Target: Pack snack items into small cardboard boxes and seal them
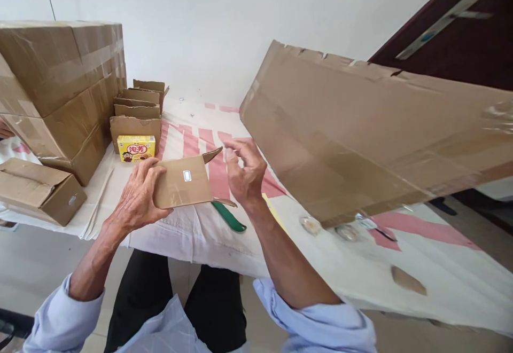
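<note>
My left hand [140, 193] grips a small cardboard box [182, 182] by its left end, thumb below and fingers over the top. The box bears a little white label with a blue border, and its flaps stick out open to the right. Beside the upper flap is my right hand [246, 169], thumb and fingertips brought together in a pinch; whether something small and pale is between them is unclear. Under the box's right end lies a green curved object [229, 216], partly hidden by the box. Just behind my left hand stands a yellow printed carton [137, 149].
Large taped cartons [60, 86] are stacked at the left, with a smaller closed box [42, 188] before them. Open boxes [136, 123] stand in a row behind the yellow carton. A big cardboard sheet [360, 128] leans across the right side. Tape rolls [310, 225] lie below it.
</note>
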Demonstrator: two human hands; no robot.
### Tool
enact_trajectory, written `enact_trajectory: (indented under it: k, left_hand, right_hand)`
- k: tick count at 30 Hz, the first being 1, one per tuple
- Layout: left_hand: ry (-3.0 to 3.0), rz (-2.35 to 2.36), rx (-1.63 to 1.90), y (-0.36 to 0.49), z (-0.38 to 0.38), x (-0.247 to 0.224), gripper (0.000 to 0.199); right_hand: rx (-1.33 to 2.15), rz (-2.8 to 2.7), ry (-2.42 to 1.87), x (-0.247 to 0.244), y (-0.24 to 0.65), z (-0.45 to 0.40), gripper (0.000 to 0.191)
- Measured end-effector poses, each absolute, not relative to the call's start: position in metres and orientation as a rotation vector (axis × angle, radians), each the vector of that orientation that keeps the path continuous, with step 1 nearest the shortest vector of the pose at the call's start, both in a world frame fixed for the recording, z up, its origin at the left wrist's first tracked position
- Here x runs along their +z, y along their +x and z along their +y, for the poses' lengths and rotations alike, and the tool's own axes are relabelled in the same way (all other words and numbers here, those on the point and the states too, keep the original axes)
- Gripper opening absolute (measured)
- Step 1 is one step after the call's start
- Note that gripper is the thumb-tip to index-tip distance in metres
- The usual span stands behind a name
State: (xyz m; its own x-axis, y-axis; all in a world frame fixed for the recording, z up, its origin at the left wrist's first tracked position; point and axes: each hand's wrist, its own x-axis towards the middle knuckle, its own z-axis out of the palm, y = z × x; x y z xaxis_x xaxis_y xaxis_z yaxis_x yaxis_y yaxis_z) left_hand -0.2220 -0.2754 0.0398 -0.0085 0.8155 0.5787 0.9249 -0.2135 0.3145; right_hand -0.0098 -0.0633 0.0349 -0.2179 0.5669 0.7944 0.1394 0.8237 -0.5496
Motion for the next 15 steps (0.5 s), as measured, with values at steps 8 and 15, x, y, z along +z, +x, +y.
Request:
enact_trajectory:
  k: [8, 15]
  left_hand:
    - [-2.042, -1.810, -1.010, -0.200, -0.268, 0.040, 0.080]
    - [-2.043, -1.803, -0.982, -0.197, -0.269, 0.041, 0.079]
  right_hand:
    - [-0.059, -2.172, -0.183, 0.059, -0.005, -0.125, 0.027]
    - [-0.118, -2.203, -0.250, 0.051, -0.006, -0.120, 0.025]
